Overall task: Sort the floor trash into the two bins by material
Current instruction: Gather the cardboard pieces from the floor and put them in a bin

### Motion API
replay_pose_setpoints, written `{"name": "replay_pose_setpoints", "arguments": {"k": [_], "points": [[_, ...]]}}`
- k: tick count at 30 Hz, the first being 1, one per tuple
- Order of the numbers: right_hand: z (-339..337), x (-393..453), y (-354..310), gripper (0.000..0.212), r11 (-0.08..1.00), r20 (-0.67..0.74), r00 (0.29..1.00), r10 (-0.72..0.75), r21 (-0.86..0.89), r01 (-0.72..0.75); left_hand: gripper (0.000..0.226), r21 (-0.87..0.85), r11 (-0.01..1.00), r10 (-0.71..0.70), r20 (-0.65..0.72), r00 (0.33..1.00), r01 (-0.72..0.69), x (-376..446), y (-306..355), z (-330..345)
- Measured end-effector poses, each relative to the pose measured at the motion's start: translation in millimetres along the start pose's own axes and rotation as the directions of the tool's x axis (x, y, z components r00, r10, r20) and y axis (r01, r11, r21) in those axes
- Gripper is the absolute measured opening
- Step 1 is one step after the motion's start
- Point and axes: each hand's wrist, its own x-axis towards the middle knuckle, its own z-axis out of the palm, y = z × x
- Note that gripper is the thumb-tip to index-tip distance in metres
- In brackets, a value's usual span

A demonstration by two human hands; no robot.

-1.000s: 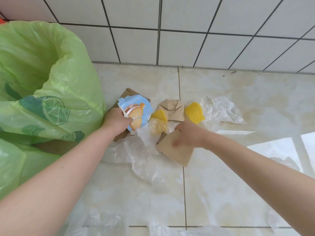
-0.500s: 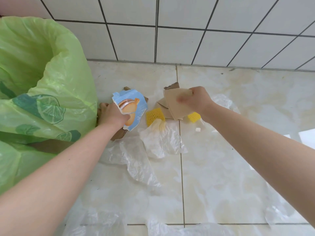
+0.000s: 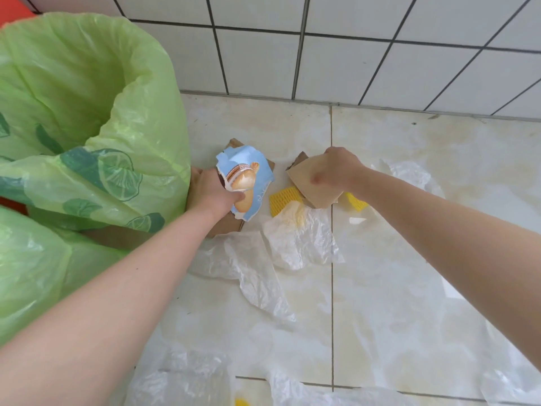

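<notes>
Nearest the camera, crumpled clear plastic film [image 3: 181, 382] is spread over the pale floor tiles [image 3: 380, 332] at the lower edge. A small yellow scrap [image 3: 241, 402] is seen at the bottom margin. Further in, more clear film [image 3: 257, 276] lies in folds, and a whiter crumpled plastic sheet [image 3: 301, 241] is found just beyond it, stained yellow at its top.

Left side: a bin lined with a green bag [image 3: 87, 112] printed with lemon slices is stood against the wall; a second green bag [image 3: 26, 273] is seen below it.

The left hand [image 3: 210, 191] is clenched around a torn blue wrapper [image 3: 248, 183] showing a pastry picture, together with brown cardboard [image 3: 225, 227] behind it, close beside the green bag.

The right hand [image 3: 336, 171] is closed on a piece of brown cardboard [image 3: 313, 186], held above the floor. Two yellow foam nets [image 3: 282, 200] [image 3: 355, 202] are partly covered beneath it. More clear film [image 3: 409, 174] lies beyond the right wrist.

Farthest, a white tiled wall [image 3: 351, 54] is noted.
</notes>
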Motion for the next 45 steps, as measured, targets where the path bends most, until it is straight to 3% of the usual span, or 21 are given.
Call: {"name": "replay_pose_setpoints", "arguments": {"k": [6, 9, 13, 16, 18, 20, 27, 31, 34, 38, 41, 45], "points": [[-16, -16, 20, 0.023, 0.958, -0.021, 1.0, 0.0, 0.288, 0.007, 0.029, -0.095, 0.995, -0.003, -0.094, 0.996, -0.006, -7, 0, -13], [-28, -30, 26, 0.026, 0.91, -0.075, 0.997, 0.033, 0.416, 0.001, 0.034, -0.211, 0.978, -0.023, -0.108, 0.994, -0.001, -15, 1, -20], [-46, -54, 20, 0.026, 0.828, -0.14, 0.99, 0.022, 0.558, 0.06, 0.021, -0.291, 0.956, -0.001, -0.118, 0.993, -0.034, -32, 8, -31], [-55, -79, 9, 0.026, 0.734, -0.143, 0.989, -0.02, 0.67, 0.112, 0.032, -0.328, 0.943, 0.016, -0.128, 0.992, -0.058, -50, 12, -43], [-57, -97, 1, 0.03, 0.693, -0.148, 0.988, -0.051, 0.707, 0.142, 0.035, -0.359, 0.931, 0.022, -0.121, 0.992, -0.065, -66, 16, -54], [-58, -116, -8, 0.034, 0.663, -0.163, 0.983, -0.085, 0.728, 0.178, 0.022, -0.393, 0.916, 0.041, -0.12, 0.992, -0.085, -85, 16, -66], [-52, -178, -55, 0.052, 0.613, -0.149, 0.973, -0.175, 0.757, 0.226, 0.04, -0.566, 0.8, 0.025, -0.298, 0.954, -0.198, -166, 4, -132], [-44, -214, -99, 0.048, 0.571, -0.106, 0.946, -0.307, 0.775, 0.273, 0.046, -0.591, 0.771, -0.074, -0.452, 0.889, -0.236, -207, -20, -179], [-35, -239, -136, 0.041, 0.523, -0.059, 0.903, -0.426, 0.798, 0.299, 0.037, -0.54, 0.803, -0.112, -0.554, 0.825, -0.254, -226, -40, -211], [-14, -267, -191, 0.047, 0.546, 0.02, 0.838, -0.546, 0.766, 0.338, 0.021, -0.542, 0.806, -0.241, -0.669, 0.703, -0.24, -242, -69, -248], [4, -280, -224, 0.042, 0.537, 0.072, 0.798, -0.598, 0.775, 0.333, 0.016, -0.623, 0.732, -0.372, -0.704, 0.605, -0.275, -251, -89, -265], [26, -292, -264, 0.049, 0.583, 0.121, 0.781, -0.613, 0.736, 0.343, 0.032, -0.657, 0.683, -0.483, -0.735, 0.477, -0.321, -254, -115, -281]]}}
